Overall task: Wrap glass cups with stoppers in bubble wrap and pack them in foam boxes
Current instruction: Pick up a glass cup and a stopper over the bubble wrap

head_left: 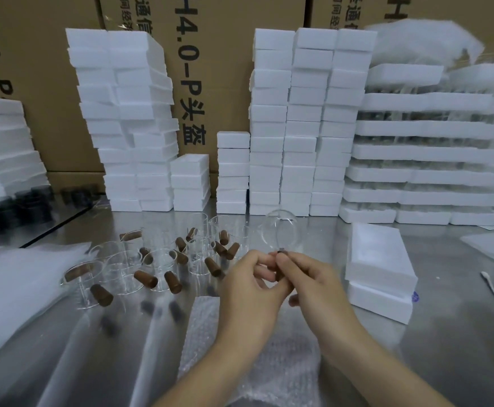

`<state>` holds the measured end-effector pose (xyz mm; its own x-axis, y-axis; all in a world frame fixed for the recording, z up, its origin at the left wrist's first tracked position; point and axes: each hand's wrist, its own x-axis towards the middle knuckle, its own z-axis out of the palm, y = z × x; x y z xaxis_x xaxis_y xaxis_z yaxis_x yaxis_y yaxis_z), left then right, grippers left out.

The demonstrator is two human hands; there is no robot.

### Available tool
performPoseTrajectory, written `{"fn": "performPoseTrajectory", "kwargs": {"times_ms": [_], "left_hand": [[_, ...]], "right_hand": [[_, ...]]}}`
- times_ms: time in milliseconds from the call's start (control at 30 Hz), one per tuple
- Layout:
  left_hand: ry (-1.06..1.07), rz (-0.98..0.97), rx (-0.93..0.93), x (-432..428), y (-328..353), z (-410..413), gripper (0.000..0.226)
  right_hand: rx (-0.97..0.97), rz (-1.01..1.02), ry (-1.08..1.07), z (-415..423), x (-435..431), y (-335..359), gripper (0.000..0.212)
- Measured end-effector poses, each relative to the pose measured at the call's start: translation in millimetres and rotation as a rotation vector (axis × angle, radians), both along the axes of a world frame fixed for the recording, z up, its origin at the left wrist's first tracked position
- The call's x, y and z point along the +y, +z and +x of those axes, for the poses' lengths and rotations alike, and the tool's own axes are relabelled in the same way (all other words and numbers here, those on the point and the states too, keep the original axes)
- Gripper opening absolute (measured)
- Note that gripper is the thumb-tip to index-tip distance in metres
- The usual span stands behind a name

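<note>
Holding glass cup [281, 230], pinching stopper [282, 253], both hands [250, 284] [316, 284]

The stopper [282, 253] is largely hidden between fingers of the left hand [248, 286] and right hand [313, 283]. The bubble wrap [201, 327] is partly covered by forearms and cut at the bottom edge.

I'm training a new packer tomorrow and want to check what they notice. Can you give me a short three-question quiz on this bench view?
1. True or false: the bubble wrap lies flat on the metal table, under the person's arms.
2. What do the left hand and right hand hold up together? A) a foam lid B) a clear glass cup C) a cable
3. Fill in: the loose brown stoppers lie to the ___ of the hands.
Key: 1 true; 2 B; 3 left.
</note>
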<state>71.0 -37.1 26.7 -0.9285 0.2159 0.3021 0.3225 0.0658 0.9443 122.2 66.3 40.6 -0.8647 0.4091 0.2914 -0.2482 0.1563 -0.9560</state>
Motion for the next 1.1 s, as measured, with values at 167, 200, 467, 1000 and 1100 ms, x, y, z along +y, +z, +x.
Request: {"fn": "performPoseTrajectory", "kwargs": {"times_ms": [167,200,467,1000,1100], "left_hand": [[-0.135,-0.015,0.002,-9.5,11.7,-14.4,0.024],[-0.096,-0.006,0.022,-12.2,13.0,-17.0,0.026],[0.059,0.065,0.355,-20.9,22.5,-14.0,0.036],[0.185,-0.156,0.885,-27.8,14.6,-22.2,0.066],[0.196,-0.133,0.848,-27.9,13.1,-22.3,0.067]], "right_hand": [[0.028,0.166,-0.11,-6.0,16.6,-2.9,0.023],[0.034,0.178,-0.117,-6.7,18.4,-3.6,0.022],[0.093,0.325,-0.105,-6.8,12.4,-11.4,0.022],[0.221,0.447,0.063,-0.5,17.7,-13.0,0.026],[0.234,0.42,0.04,0.0,16.7,-13.1,0.023]]}}
